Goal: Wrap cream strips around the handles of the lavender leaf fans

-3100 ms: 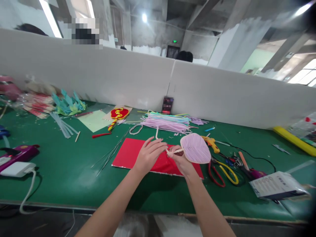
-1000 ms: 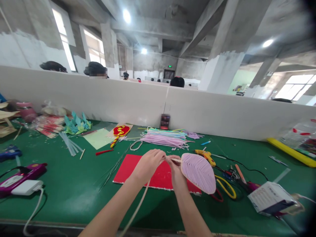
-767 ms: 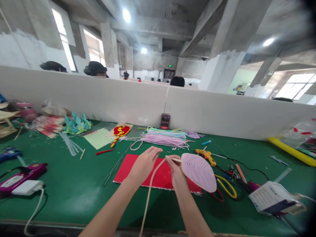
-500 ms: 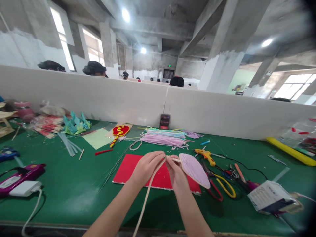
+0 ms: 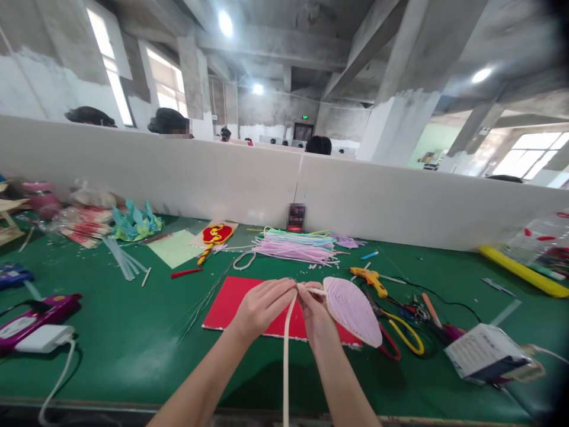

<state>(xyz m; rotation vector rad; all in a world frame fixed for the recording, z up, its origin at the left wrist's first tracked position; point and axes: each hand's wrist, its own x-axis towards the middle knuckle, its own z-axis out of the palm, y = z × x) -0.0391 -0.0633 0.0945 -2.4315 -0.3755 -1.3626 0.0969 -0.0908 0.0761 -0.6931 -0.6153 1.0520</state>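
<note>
The right hand pinches the cream handle of a lilac leaf-shaped fan; the left hand pinches a long cream strip at the handle's end.

Room was raw grey concrete, walls raggedly whitewashed lower down; windows glared at 10 o'clock and just short of 3, a half-painted pillar near 2. Ceiling lamps burned around 11 and 2 o'clock, and a green sign glowed above a dark door just past 12. A white partition ran from 9 to 3 o'clock behind a green tabletop at 6.
</note>
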